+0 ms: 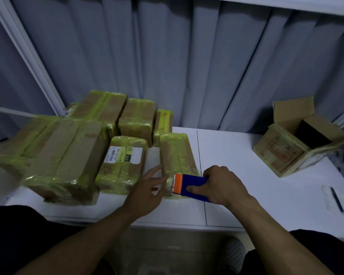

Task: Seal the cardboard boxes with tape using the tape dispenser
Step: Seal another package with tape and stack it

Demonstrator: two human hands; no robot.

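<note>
Head: tape dispenser (192, 183) in right hand (224, 185)

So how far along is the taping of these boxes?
Mostly done, it seems. The boxes on the left are already wrapped in yellow-green tape. In hand: the right hand holds the tape dispenser against the near end of the narrow box, with the open left hand beside it. Left: the open box at far right, flaps still up.
</note>
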